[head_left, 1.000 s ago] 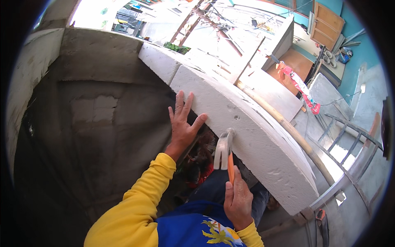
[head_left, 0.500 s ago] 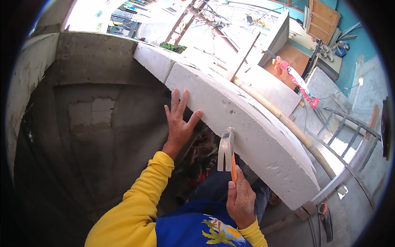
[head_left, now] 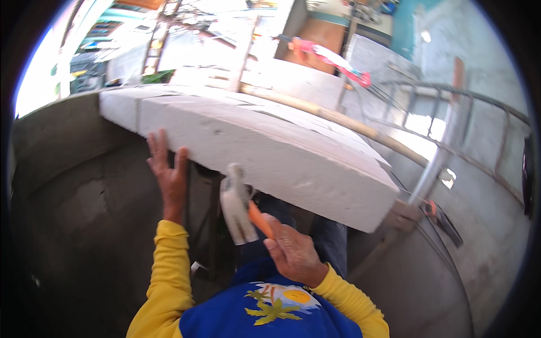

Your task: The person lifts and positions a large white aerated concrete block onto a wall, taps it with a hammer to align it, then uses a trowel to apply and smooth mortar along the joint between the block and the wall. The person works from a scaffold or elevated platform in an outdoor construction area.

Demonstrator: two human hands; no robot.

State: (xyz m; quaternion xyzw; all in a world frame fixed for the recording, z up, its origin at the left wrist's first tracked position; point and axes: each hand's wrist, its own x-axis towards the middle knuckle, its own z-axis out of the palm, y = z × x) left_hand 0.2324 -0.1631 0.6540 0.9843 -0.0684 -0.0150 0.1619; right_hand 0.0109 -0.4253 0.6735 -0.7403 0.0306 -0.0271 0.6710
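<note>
A long pale concrete block (head_left: 265,149) lies across the view, its rough side face toward me. My left hand (head_left: 168,177) is spread, its fingertips against the block's lower edge near the left end. In my right hand (head_left: 293,250) is a claw hammer (head_left: 236,205), gripped by its orange handle. The hammer's head is close to the block's lower edge, with the forked claw pointing down toward me; whether it touches the block cannot be told. A second pale block (head_left: 119,110) adjoins the long one at its left end.
Behind the block runs a wooden pole (head_left: 338,124). A metal ladder-like frame (head_left: 434,110) stands at the right, with an orange-and-black tool (head_left: 442,222) hanging near cables. A grey concrete wall (head_left: 56,132) curves along the left. Farther back lies a red-and-white wrapped bundle (head_left: 332,59).
My view has turned, so the block now lies more level across the picture. My left hand still rests at the block's edge. The hammer has tilted, its head leaning left.
</note>
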